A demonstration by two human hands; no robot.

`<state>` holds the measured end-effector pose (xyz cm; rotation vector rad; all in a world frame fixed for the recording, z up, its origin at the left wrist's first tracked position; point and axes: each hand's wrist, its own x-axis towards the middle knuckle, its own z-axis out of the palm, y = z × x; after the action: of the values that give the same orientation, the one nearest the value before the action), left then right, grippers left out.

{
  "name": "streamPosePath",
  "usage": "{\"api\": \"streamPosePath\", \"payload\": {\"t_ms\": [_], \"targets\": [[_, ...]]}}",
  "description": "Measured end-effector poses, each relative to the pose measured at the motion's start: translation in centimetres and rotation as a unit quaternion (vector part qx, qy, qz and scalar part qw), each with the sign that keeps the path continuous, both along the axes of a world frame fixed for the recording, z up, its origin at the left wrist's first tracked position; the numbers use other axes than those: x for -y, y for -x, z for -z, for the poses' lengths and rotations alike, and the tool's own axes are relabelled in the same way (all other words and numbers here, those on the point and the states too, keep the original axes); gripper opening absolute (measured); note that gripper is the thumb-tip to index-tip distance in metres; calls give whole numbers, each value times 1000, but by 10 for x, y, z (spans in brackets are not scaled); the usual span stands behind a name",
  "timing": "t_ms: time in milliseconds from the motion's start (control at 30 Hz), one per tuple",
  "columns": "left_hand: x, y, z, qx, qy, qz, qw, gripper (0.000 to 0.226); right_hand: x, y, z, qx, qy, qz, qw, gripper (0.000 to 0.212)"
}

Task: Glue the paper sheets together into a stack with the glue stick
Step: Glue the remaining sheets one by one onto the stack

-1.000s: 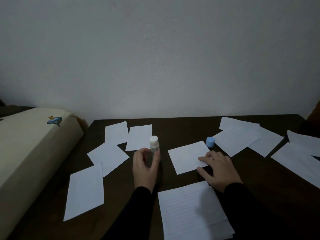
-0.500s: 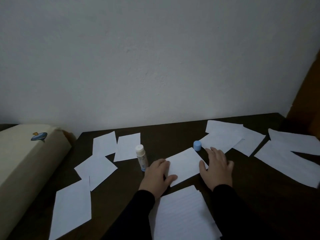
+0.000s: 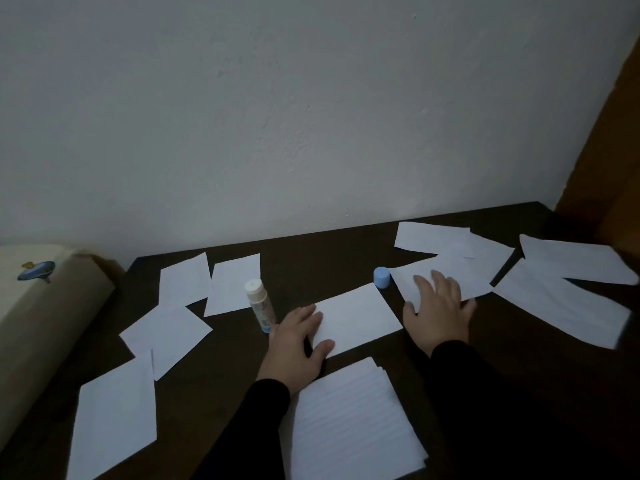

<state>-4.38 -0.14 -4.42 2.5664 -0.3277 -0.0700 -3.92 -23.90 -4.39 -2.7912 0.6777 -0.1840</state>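
setting: a dark wooden table (image 3: 346, 247) pushed against a pale wall (image 3: 311, 116), seen from a head-worn camera in dim light.
left hand: the left hand (image 3: 294, 344), below the frame's centre, lies flat on the near left corner of a white sheet (image 3: 356, 318), fingers straight and thumb spread along the sheet's lower edge; it grips nothing.
right hand: the right hand (image 3: 438, 313), right of centre, rests palm down with fingers spread, fingertips on the edge of a second sheet (image 3: 446, 275); it holds nothing.
glue stick: the glue stick (image 3: 260, 305) stands upright and uncapped on the table just left of the left hand, white top up, blue base down.
cap: a light blue cap (image 3: 381, 277) sits on the table beyond the white sheet's far right corner, touching the second sheet's left edge, well apart from the glue stick.
stack: a stack of lined sheets (image 3: 349, 420) lies at the bottom centre of the frame, between the two black sleeves (image 3: 485, 410).
loose paper: more loose sheets (image 3: 173, 334) are scattered over the left of the table, and overlapping ones fill the right side (image 3: 561, 299).
left edge: a beige box (image 3: 41, 323) with a small blue sticker (image 3: 36, 271) occupies the left edge of the frame.
right edge: a brown wooden panel (image 3: 609, 150) rises at the upper right.
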Motion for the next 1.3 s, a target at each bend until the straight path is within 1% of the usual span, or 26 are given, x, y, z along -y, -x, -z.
{"api": "streamPosePath", "payload": {"t_ms": [67,133,233,400,500,567,667,767,900,1000,1067,1133,1233,1300], "targets": [[0,0,0,-3,5,-3,1000,56,6,0,6,-33,3,18,999,59],[0,0,0,-3,10,0,1000,54,6,2,10,-32,14,20,999,58],[-1,0,-1,-7,13,1,1000,54,4,5,9,-2,19,21,1000,55],[0,2,-5,-9,21,-2,1000,54,8,9,11,80,-42,44,995,43],[-1,4,-4,3,59,-6,998,53,7,11,8,144,-74,48,986,38],[-2,5,-2,19,104,-17,994,50,0,13,2,187,-101,37,977,35],[-2,7,-1,49,174,-42,983,36,-23,18,-8,223,-102,-41,969,31],[-3,12,-4,68,221,-46,972,22,-56,23,-15,191,-88,-117,971,35],[-4,15,-9,39,263,-58,962,28,-84,31,-13,122,-53,-202,970,43],[-5,13,-8,23,279,-65,958,21,-86,33,-11,94,-60,-264,958,47],[-6,12,-6,14,276,-72,958,18,-81,32,-10,97,-67,-290,950,55],[-8,12,-7,-5,291,-74,954,14,-71,27,-7,114,-69,-274,952,61],[-10,11,-8,-31,326,-87,941,13,-48,15,-3,109,-98,-189,971,58],[-11,10,-6,-39,340,-97,935,14,-37,12,-2,99,-139,-149,974,57]]}}
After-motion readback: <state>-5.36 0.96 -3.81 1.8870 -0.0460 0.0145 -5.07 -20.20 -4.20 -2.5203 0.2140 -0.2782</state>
